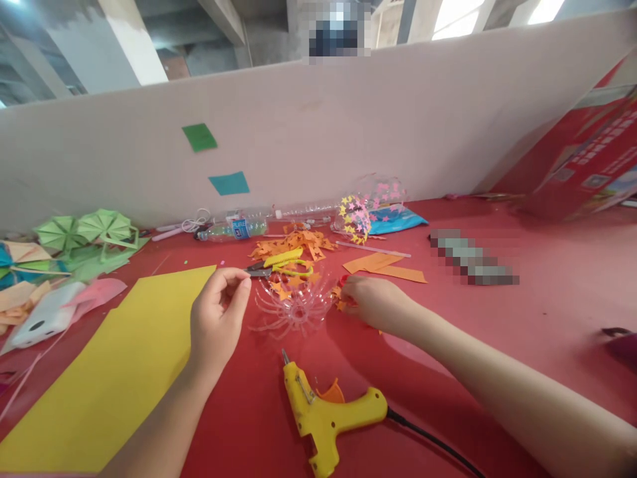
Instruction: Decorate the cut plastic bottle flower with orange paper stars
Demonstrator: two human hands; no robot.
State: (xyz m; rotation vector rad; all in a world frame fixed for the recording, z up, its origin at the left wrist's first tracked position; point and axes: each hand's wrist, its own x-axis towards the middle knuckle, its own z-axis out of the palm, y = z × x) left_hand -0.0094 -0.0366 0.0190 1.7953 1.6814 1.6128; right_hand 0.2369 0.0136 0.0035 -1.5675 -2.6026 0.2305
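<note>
My left hand (219,315) is raised left of the cut bottle bottom, thumb and forefinger pinched together; whatever lies between them is too small to make out. Just beyond those fingertips are dark scissor blades (259,271) and a yellow-handled cutter (283,257). The clear bottle bottom (298,313), cut into curling strips, rests on the red table with orange paper stars (281,291) by its far side. My right hand (375,300) is closed low over the table right of it, beside more orange stars (340,305). A small red thing (343,281) shows at its fingers, partly hidden.
A yellow hot glue gun (323,415) lies in front, its cord running right. Yellow paper (149,332) covers the left. Behind are orange scraps (298,243), orange strips (385,265), a plastic bottle (233,229) and star-covered clear plastic (353,219), before a white partition (308,133).
</note>
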